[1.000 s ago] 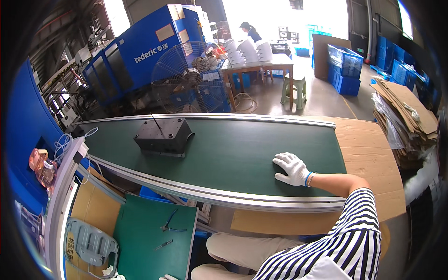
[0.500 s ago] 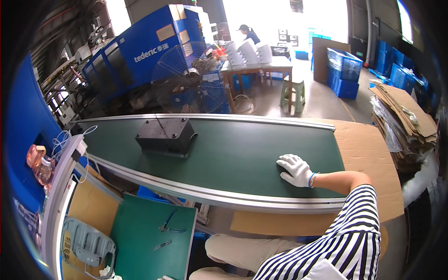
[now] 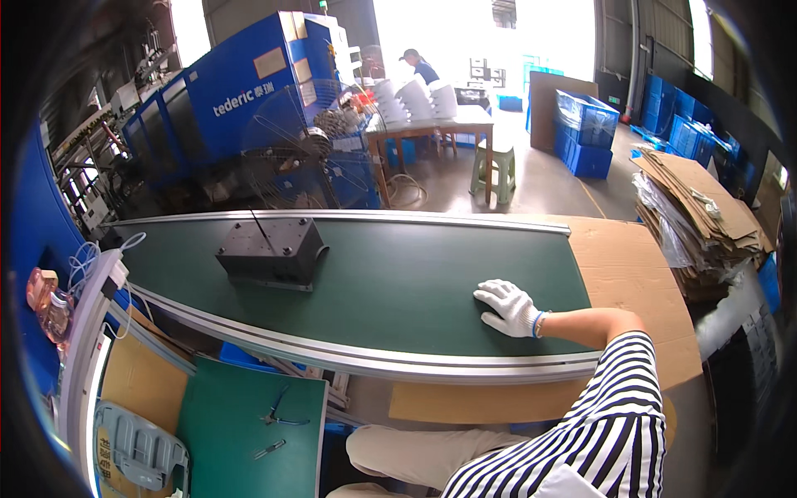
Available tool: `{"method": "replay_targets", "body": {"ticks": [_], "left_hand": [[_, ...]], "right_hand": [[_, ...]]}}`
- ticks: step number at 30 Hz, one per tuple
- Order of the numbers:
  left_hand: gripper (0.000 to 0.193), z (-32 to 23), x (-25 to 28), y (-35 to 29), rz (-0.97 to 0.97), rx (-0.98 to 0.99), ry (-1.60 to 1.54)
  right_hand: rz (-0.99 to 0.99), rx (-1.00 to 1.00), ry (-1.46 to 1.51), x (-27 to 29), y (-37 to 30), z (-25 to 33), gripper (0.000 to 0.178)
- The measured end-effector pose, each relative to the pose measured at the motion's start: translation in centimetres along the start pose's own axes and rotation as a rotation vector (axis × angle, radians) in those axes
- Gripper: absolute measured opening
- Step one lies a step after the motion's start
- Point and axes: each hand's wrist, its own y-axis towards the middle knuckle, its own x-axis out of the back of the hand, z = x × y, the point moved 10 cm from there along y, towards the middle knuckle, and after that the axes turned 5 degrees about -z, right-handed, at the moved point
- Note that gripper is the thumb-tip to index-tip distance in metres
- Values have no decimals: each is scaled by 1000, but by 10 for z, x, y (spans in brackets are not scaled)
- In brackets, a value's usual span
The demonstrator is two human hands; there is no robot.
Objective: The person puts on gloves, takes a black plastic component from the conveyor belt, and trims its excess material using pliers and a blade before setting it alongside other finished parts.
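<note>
My right hand (image 3: 508, 308), in a white knitted glove, rests palm down on the dark green conveyor belt (image 3: 398, 274), near its right end. Its fingers are stretched out and point left, and nothing shows in them. My left hand is out of view. Well to the left of the right hand, a black box-like block (image 3: 270, 253) with small round fittings on its top sits on the belt. A thin dark rod (image 3: 263, 230) shows across the block's top.
Below the belt, blue-handled pliers (image 3: 276, 411) and a small metal tool (image 3: 269, 449) lie on a green tabletop (image 3: 224, 407). A grey folding chair (image 3: 141, 444) stands left. Cardboard (image 3: 635, 257) adjoins the belt's right end. Beyond are a large fan (image 3: 314, 143) and a person (image 3: 422, 68).
The whole view has shifted, so the scene sits farther left. A sliver of white glove at the lower edge is gone. My right hand stays flat on the belt.
</note>
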Motion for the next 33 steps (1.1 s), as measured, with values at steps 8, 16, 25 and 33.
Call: {"method": "replay_targets", "body": {"ticks": [8,16,25,33], "left_hand": [[33,-3,-2,6,200,76,-16],[36,-11,-4,13,105,51,3],[34,2,-8,15,131,46,16],[30,7,-19,3,201,120,-77]], "right_hand": [[-14,13,14,8,-5,0,48],[-9,11,-13,2,1,-7,48],[9,2,-38,0,-14,-4,49],[-268,32,170,30,100,67,54]]}}
